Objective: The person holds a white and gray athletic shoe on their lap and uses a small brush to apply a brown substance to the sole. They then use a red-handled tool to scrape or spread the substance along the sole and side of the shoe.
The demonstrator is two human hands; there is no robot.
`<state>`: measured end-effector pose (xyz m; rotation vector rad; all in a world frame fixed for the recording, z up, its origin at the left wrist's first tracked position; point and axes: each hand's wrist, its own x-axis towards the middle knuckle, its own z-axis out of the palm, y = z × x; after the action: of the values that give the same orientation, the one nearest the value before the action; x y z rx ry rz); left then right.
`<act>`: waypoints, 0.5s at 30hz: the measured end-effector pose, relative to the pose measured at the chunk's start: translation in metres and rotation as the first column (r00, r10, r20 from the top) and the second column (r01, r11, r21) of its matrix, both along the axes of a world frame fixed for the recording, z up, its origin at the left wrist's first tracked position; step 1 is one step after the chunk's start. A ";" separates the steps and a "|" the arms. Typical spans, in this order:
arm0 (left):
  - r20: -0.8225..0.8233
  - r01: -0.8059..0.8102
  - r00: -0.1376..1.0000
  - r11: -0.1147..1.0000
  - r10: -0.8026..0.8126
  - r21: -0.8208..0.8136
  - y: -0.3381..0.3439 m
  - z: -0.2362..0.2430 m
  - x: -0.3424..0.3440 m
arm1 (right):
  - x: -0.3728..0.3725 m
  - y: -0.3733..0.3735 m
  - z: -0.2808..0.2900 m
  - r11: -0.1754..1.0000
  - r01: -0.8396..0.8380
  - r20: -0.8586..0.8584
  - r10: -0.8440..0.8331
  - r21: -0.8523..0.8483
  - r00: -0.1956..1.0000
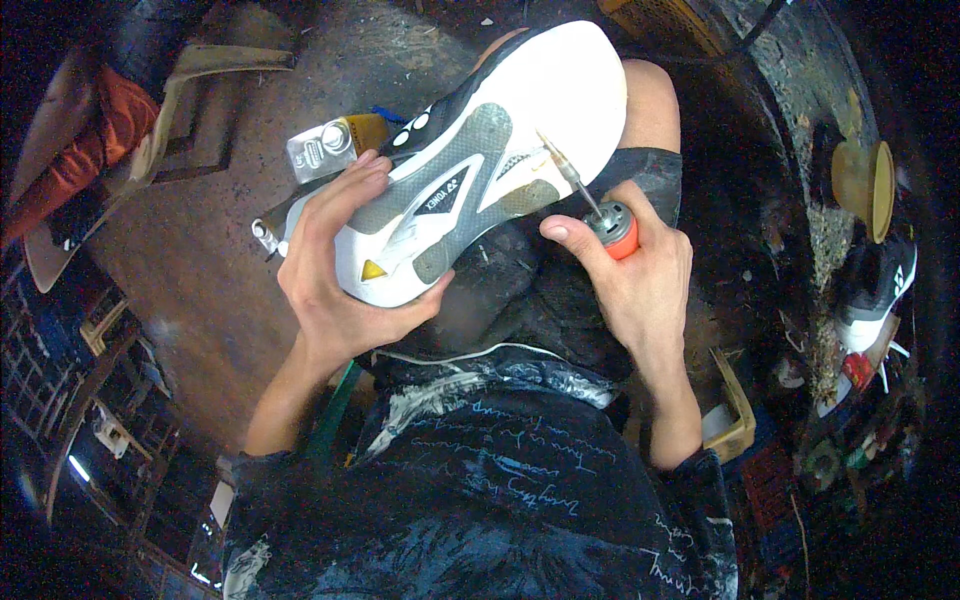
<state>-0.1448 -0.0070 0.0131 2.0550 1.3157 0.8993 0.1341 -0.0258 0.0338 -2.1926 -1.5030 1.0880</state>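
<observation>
1. Left hand (335, 265): fingers grasping the heel end of a shoe (440, 170), thumb on the near edge, other fingers over the far edge.
2. Shoe: over the lap, sole facing up, toe pointing upper right; white, grey and black, small yellow patch by the heel.
3. Right hand (648, 270): fingers curled around the orange handle of a thin metal-shafted tool (610, 218), tip at the forefoot sole; can't tell if touching.
4. Silver can (320, 152) just beyond the shoe, left side.
5. Second shoe (868, 305), black-and-white, far right.
</observation>
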 end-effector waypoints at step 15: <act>-0.021 -0.024 0.999 1.000 0.024 -0.007 -0.002 0.001 0.001 | 0.004 -0.003 0.000 1.000 0.008 0.016 -0.008 -0.003 1.000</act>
<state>-0.1434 -0.0091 0.0140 2.0527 1.3558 0.8840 0.1376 -0.0292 0.0341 -2.2131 -1.4986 1.0730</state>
